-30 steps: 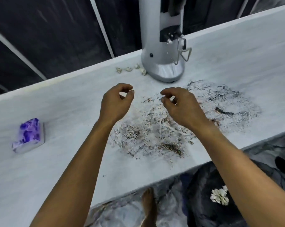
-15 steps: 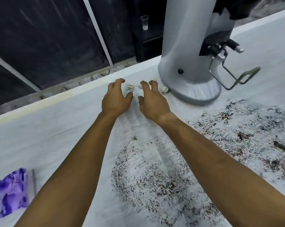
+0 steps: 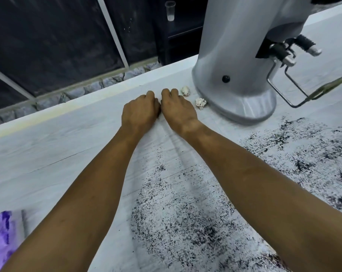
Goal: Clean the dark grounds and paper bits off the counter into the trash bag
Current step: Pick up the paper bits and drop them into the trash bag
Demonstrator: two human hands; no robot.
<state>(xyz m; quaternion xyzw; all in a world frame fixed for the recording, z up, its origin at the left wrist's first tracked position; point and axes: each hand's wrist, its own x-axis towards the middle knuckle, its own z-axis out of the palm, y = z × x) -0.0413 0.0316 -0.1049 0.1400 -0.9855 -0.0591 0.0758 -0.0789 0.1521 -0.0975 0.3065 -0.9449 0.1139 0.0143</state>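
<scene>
On the white counter [image 3: 58, 154], my left hand [image 3: 139, 111] and my right hand [image 3: 179, 109] lie side by side near the far edge. Their fingers curl down onto the surface, and whatever is under them is hidden. Two crumpled white paper bits [image 3: 185, 90] [image 3: 201, 103] lie just right of my right hand, against the base of the silver grinder [image 3: 238, 75]. Dark grounds [image 3: 185, 222] are scattered over the counter beneath and to the right of my forearms. No trash bag is in view.
The grinder's wire fork and lever [image 3: 307, 95] stick out to the right over the counter. A purple-patterned packet [image 3: 0, 238] lies at the lower left. A clear plastic cup [image 3: 170, 10] stands on a dark shelf beyond the counter.
My hands reached from over the grounds to the counter's far edge and closed together. Their fingers were spread half a second ago and are now curled. The left paper bits are no longer visible.
</scene>
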